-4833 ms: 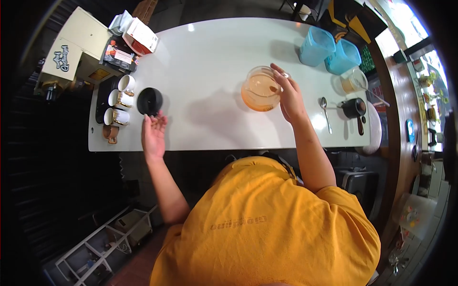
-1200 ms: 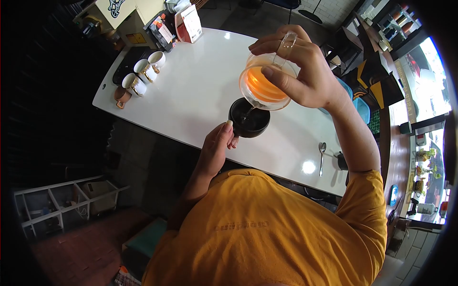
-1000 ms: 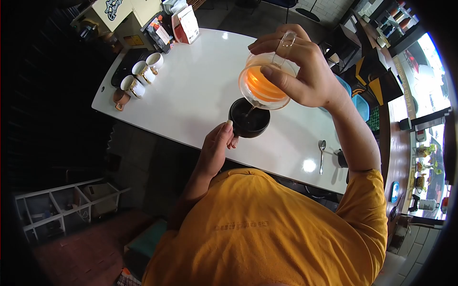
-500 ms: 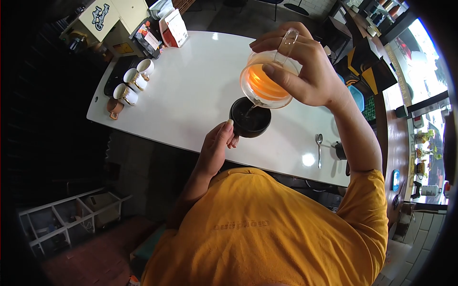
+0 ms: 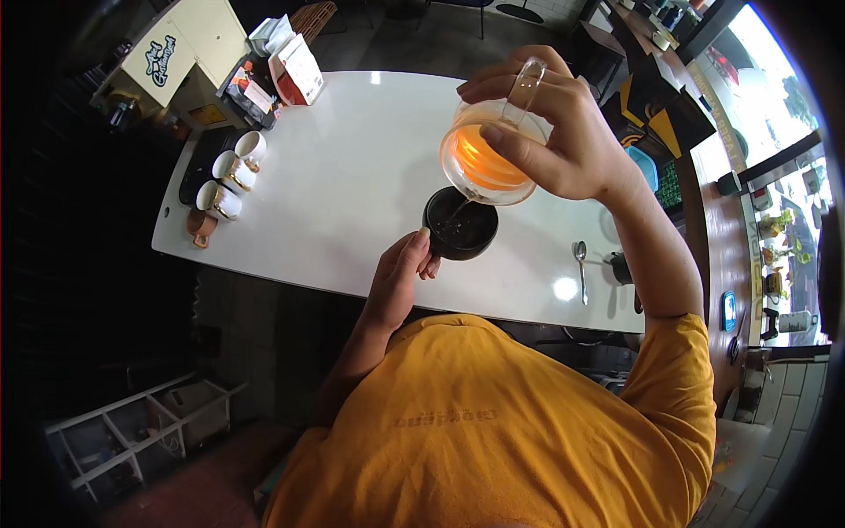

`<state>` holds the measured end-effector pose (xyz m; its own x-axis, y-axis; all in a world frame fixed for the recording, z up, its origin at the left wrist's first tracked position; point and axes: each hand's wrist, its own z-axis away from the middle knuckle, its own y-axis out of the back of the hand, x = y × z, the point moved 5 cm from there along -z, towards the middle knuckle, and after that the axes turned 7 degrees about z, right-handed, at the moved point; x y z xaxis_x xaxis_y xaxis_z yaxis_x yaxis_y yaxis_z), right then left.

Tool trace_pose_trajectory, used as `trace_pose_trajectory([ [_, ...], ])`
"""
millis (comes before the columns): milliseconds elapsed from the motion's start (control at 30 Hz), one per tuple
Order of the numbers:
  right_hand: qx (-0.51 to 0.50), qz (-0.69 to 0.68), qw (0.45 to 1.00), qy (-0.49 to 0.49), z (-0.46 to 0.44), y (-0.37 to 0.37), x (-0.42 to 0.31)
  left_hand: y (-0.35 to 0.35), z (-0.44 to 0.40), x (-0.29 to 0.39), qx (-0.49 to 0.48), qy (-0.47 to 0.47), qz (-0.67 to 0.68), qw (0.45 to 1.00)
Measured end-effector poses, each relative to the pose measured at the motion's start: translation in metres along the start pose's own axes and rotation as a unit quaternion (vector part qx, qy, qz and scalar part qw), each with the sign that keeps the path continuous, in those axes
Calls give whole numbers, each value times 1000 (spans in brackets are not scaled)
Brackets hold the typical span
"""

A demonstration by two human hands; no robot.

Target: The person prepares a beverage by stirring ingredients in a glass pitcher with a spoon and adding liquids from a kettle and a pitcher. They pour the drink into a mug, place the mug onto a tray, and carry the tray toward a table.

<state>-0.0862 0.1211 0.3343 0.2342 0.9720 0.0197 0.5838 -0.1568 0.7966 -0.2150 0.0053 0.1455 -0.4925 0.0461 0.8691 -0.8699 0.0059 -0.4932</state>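
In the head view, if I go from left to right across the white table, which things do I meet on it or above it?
Brown cup → farthest white mug → red and white bag → black cup → spoon → small dark pot.

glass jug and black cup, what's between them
A thin stream of liquid runs from the tilted glass jug into the black cup, as the head view shows.
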Motion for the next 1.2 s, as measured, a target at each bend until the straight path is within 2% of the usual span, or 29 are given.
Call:
trace_pose_trajectory([
  [1200,-21,41,997,-66,25,14,0,-6,-13,-16,-48,36,-11,998],
])
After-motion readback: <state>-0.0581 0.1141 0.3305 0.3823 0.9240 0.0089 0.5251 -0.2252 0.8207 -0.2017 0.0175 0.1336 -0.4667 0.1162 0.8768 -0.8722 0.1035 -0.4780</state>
